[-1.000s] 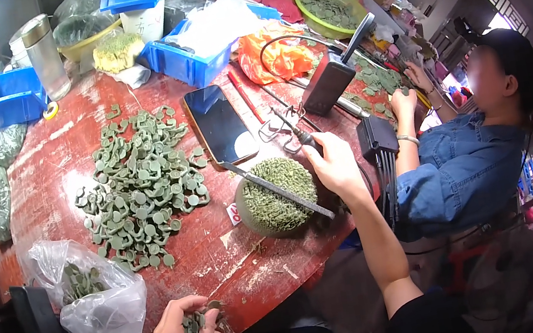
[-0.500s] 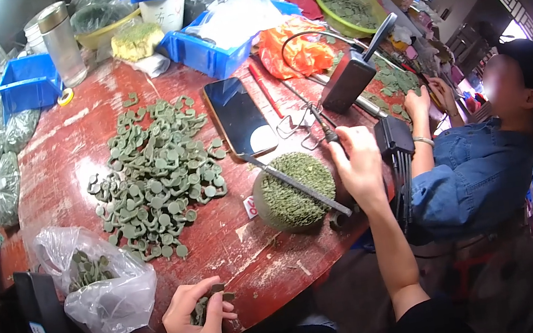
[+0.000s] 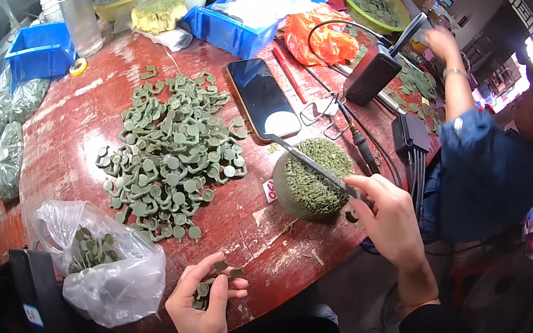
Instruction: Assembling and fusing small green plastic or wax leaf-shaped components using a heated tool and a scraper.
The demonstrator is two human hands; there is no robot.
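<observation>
My left hand [image 3: 199, 307], at the table's near edge, is closed around a few small dark green pieces [image 3: 220, 267] that stick out past thumb and fingers. A round block with a rough green crumbly top [image 3: 317, 179] stands to the right. Across it lies a long flat dark metal bar [image 3: 315, 167]; my right hand [image 3: 388, 217] pinches its near end. A pen-like tool with a black handle and cable [image 3: 364, 152] rests on the table beyond. Left of the block spreads a pile of small green pieces with round disc ends [image 3: 169, 160].
A clear plastic bag [image 3: 120, 292] with green pieces lies at left. Behind the block are a phone [image 3: 263, 98], a black box [image 3: 371, 75] and a red stick [image 3: 290, 75]. Blue bins [image 3: 40, 52] and an orange bag [image 3: 319, 36] stand farther back. A co-worker in blue [image 3: 493, 160] sits at right.
My right hand has let go of the black-handled tool, moved nearer and taken the flat metal bar's end. My left hand still holds its pieces. The co-worker's arm has reached farther away.
</observation>
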